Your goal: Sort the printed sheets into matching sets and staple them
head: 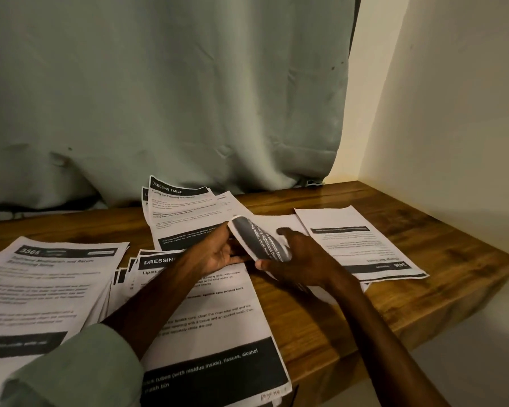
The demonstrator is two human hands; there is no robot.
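Hands meet at mid-tabletop on one sheet (257,239), which is lifted and curled over so that its dark footer band faces up. The left hand (218,255), palm up, has its fingers closed on the curl's left edge. The right hand (304,257) closes on the right end, thumb under, forefinger stretched along the far side. The paper directly beneath the hands is mostly hidden.

Four groups lie around them on the tabletop (394,304):
- Middle pile (218,333), under the left forearm, headed "DRESSING", several sheets fanned at its left edge.
- Left pile (50,289), headed with a number, loosely stacked.
- Rear pile (182,212), headed "DRESSING TABLE", leaning on the curtain (159,98).
- Right pile (362,245), turned upside-down to the viewer, just beside the right hand; whether it is more than one sheet cannot be told.

Assessment: sorting is well under way, with sheets already grouped by heading, and the held sheet is not yet placed. No stapler is in view, and no staple can be made out on any pile. Stapling appears to remain entirely undone, and the fanned edges will likely need squaring first.
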